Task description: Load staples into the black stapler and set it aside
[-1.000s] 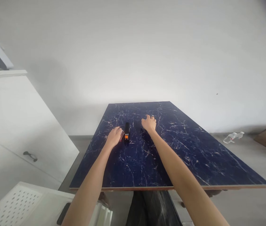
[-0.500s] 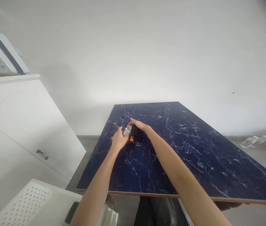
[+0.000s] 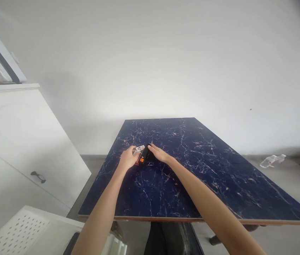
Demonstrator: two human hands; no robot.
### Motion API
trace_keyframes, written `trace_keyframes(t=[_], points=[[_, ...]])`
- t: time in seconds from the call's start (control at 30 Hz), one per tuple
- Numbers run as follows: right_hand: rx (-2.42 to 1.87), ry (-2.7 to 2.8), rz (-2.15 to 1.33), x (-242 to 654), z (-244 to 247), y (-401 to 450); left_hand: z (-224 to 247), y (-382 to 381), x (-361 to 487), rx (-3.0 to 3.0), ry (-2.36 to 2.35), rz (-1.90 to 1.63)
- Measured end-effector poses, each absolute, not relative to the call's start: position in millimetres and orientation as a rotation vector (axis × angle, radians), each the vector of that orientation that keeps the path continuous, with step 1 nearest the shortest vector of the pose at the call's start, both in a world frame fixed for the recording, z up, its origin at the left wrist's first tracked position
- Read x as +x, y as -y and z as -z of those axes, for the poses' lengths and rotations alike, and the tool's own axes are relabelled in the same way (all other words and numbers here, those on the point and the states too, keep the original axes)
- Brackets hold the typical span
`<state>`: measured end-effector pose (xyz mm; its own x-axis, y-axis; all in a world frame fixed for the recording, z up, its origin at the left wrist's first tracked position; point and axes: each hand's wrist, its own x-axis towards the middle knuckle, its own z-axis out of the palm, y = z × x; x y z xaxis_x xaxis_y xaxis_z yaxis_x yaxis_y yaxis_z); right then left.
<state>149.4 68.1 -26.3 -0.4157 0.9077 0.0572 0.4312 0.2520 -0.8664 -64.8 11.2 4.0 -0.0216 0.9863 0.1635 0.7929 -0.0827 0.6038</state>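
The black case (image 3: pixel 145 155) has turned aslant on our desk (image 3: pixel 150 198); we're likely adjusting it, right hand (image 3: pixel 158 153) against its far end, left hand (image 3: pixel 129 158) curled round the printed pack (image 3: pixel 140 148) alongside; whether either grip pinches, we cannot tell.

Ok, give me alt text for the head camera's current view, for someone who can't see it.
A person's right hand touches a long black object with an orange patch while the left hand touches a small white printed piece beside it. Below lies a dark blue, white-veined table, with a white cabinet at left.
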Motion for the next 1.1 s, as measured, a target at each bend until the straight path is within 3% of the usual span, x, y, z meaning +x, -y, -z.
trace_keyframes(t=[0.17, 0.37, 0.47, 0.63, 0.83, 1.1], points=[[-1.12, 1.98, -1.06, 159, 27, -44, -5, -15, -75, 1.794, -1.733, -0.86], [-1.137, 2.154, -0.895, 165, 26, -34, -19, -10, -103, 1.851, -1.354, -0.622], [-1.197, 2.156, -0.725, 158, 28, -33, -20, -9, -103, 1.999, -1.378, -0.552], [-1.301, 2.119, -0.52, 140, 32, -31, -12, -16, -99, 2.06, -1.651, -0.693], [-1.337, 2.099, -0.527, 137, 32, -31, -8, -20, -103, 1.838, -1.826, -0.818], [-1.177, 2.106, -0.564, 156, 28, -36, -2, -24, -106, 1.785, -1.637, -1.006]])
